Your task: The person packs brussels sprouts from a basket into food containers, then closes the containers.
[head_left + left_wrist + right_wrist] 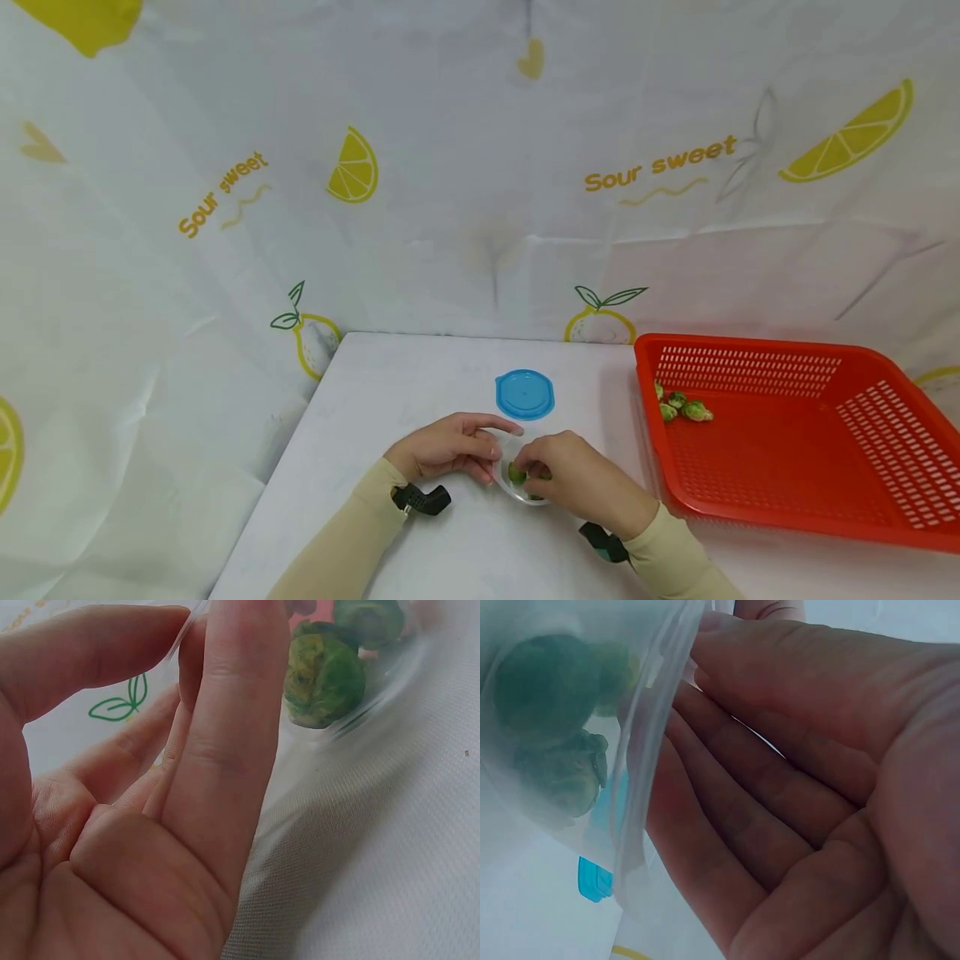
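Note:
A small clear plastic container (508, 492) stands on the white table with several green Brussels sprouts (324, 679) inside. My left hand (448, 446) holds its rim from the left, between thumb and fingers. From the right, my right hand (573, 475) reaches over the rim with curled fingers. A Brussels sprout (516, 473) is at its thumb and fingertips, inside the container; the fingertips are partly hidden. In the right wrist view, sprouts (547, 686) show through the cloudy wall. A blue lid (525, 394) lies flat just behind the container.
A large red plastic basket (772, 458) stands at the right of the table. Several more Brussels sprouts (696, 411) lie in its far left corner. A white sheet (450, 208) printed with lemons hangs behind the table (405, 367).

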The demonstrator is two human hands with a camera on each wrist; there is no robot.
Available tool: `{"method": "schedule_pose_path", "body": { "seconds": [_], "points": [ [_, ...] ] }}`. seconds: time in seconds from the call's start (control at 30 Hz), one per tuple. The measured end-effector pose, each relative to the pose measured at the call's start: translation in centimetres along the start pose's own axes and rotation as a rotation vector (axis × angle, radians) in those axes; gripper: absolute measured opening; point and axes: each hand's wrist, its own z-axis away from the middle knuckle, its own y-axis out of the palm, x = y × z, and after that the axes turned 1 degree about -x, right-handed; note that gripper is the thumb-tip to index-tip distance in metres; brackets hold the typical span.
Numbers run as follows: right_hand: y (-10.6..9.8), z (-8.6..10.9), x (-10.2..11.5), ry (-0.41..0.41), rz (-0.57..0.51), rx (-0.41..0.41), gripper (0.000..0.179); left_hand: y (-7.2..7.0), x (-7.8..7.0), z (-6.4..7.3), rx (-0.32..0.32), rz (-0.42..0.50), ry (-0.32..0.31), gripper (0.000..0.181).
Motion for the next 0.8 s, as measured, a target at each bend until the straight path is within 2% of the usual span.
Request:
{"method": "schedule_pose_path", "body": {
  "seconds": [0.27, 0.6, 0.8],
  "points": [
    [-0.9, 0.5, 0.0, 0.002, 0.018, -0.047, 0.014, -0.1, 0.0, -0.1, -0.005, -0.019, -0.017, 0.053],
    [-2.4, 1.5, 0.9, 0.067, 0.038, -0.074, 0.016, 0.0, -0.3, -0.3, -0.028, -0.060, -0.003, 0.054],
    [-5.1, 3.1, 1.4, 0.083, 0.100, -0.104, 0.016, -0.1, 0.1, -0.2, -0.050, -0.067, -0.018, 0.053]
  ]
}}
